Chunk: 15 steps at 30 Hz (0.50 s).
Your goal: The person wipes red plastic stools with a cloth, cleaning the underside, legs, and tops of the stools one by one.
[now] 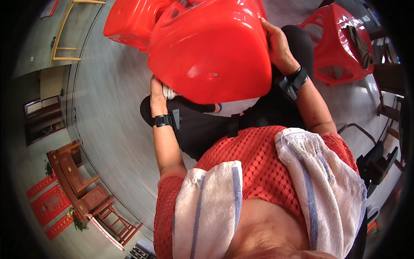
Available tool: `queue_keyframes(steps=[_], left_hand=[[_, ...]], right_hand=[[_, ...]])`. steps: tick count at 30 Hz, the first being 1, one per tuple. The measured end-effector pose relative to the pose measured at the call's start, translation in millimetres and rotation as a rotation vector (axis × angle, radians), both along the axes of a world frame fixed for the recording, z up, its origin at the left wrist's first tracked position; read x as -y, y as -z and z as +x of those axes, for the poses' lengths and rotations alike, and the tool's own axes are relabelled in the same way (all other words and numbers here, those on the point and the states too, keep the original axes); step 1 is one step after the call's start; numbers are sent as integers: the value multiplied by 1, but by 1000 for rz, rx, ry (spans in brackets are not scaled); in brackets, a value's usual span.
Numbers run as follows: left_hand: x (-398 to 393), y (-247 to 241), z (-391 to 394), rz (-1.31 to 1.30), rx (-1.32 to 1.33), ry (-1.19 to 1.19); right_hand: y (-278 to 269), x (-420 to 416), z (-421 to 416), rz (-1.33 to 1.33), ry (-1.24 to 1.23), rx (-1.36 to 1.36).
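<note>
A large red plastic stool (210, 61) is held in front of me, tilted so that a smooth, glossy face points toward me. My right hand (278, 47) grips its right side, fingers partly hidden behind the edge. At the lower left edge is my left hand (158, 97), its fingers mostly out of sight under the stool. A bunched white cloth or cord (168, 92) shows between that hand and the stool. My legs (207, 126), in dark trousers, are spread beneath it.
More red plastic stools (132, 22) stand just beyond on the left. Another red stool (339, 48) at the right carries a dark brown cloth (359, 47). Carved wooden furniture (74, 174) lines the left wall. A striped towel (210, 207) hangs over my shoulders.
</note>
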<state>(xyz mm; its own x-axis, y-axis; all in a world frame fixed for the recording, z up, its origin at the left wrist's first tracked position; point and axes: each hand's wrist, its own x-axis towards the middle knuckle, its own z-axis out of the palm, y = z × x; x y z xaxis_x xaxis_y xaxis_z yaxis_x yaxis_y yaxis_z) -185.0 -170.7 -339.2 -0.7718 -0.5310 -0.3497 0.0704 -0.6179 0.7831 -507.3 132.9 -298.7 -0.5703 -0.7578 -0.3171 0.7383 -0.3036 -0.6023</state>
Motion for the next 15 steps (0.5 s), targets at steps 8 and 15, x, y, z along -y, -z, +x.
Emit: queue_keyframes(steps=[8,15], left_hand=[[-38,-49,-23,-753,144,-312],[-77,-116,-42,-831,180,-293]], right_hand=[[-17,-3,24,79,74,-271],[6,-17,-1,429,-71,-1206]])
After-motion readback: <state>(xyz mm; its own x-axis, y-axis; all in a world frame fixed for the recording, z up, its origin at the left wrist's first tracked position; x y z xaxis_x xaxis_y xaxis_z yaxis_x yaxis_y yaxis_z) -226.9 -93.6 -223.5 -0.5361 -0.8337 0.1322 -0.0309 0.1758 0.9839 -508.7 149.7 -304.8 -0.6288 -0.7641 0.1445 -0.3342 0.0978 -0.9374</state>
